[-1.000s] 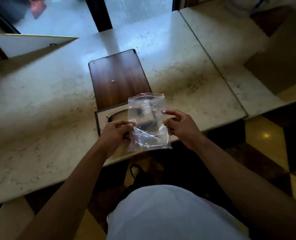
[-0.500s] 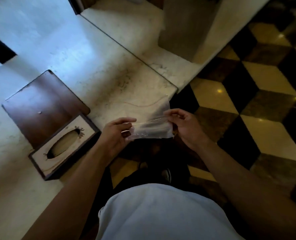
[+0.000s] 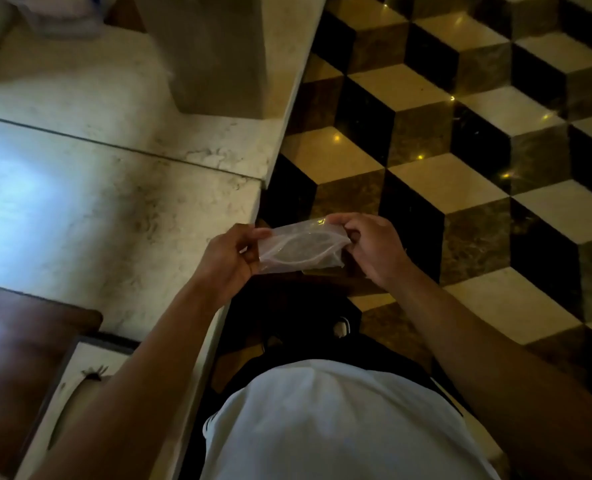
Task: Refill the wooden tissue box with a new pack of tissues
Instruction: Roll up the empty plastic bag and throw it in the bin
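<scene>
Both hands hold a small clear plastic zip bag (image 3: 301, 249) out past the edge of the pale marble counter (image 3: 121, 209), above the chequered floor of cream, brown and black stone tiles (image 3: 460, 150). The left hand (image 3: 230, 254) pinches the bag's left end between thumb and curled fingers, and the right hand (image 3: 374, 245) pinches the right end in the same way, so the bag is stretched flat and roughly level between them; both grips are narrow and closed on the thin plastic. Whether the bag holds anything cannot be told; only a curved crease or seal line shows through it. To the left of the grip and lower, near the person's left forearm, the dark wooden tissue box (image 3: 20, 348) lies on the counter, with its light-faced panel and oval slot (image 3: 79, 386) partly covered by the forearm; the box is well apart from the bag. Beyond the grip, further along the counter, a plain beige block-shaped upright (image 3: 218, 53) stands on the marble, and a blurred stack of pale things (image 3: 62, 15) sits at the far left corner, too soft to identify. Directly below the grip are the person's white shirt (image 3: 339, 424) and a dark shoe with a white toe (image 3: 341, 327) on the floor.
</scene>
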`<state>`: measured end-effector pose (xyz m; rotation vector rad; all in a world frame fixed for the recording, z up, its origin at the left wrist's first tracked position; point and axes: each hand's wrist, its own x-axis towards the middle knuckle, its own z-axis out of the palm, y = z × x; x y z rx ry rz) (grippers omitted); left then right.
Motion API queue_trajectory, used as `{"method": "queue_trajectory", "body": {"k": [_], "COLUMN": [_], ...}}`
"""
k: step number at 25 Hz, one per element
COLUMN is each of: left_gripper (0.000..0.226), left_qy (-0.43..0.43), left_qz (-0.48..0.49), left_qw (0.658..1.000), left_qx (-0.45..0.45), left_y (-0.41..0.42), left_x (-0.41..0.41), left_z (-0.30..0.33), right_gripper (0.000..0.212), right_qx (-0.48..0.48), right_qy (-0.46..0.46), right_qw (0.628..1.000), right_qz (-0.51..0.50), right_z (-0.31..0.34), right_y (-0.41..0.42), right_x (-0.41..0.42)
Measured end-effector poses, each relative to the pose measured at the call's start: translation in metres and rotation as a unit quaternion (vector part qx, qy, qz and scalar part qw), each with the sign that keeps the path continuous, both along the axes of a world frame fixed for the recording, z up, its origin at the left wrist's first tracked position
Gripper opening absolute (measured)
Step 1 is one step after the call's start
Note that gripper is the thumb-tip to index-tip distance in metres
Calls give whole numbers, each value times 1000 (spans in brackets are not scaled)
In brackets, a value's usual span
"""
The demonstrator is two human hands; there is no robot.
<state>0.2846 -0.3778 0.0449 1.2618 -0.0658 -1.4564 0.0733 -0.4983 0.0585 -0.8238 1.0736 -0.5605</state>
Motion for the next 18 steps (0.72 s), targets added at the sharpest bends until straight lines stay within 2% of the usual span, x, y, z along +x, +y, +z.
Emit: {"method": "queue_trajectory", "body": {"k": [3,6,8,10,12,13,15,18], "left_gripper": [14,28,39,45,46,45,39,20], "left_qy": [-29,-115,-133,-155,-179,-186,-172,-135], "left_qz": [-39,-54,-34,-14,0,5,2,-58], "left_qw": [999,992,990,988,983,982,983,981], "left_qx": [-9,10,11,16,31,41,69,128], "left_y": [-25,-50,-63,-74,-84,-89,-101,-120], "left_x": [-12,-29,-41,-52,-61,-67,-75,-78], "left_z": [-1,-10,-15,-22,-30,-34,-40,-53], "right_gripper": [29,17,26,31,21,14,15,10], "right_qx": [51,61,86,104,102,95,70,52], "right_qy": [-32,-52,-58,-47,-31,-18,20,81], "right_qw": [997,994,992,993,994,993,992,992], "right_qz": [-53,-67,-67,-31,40,70,99,78], "right_z": [-6,-18,-28,-38,-45,-49,-59,-75], "right_y": [-10,-24,-37,-50,-62,-69,-83,-103], "right_x": [-18,-38,-51,-62,-72,-78,-86,-90]}}
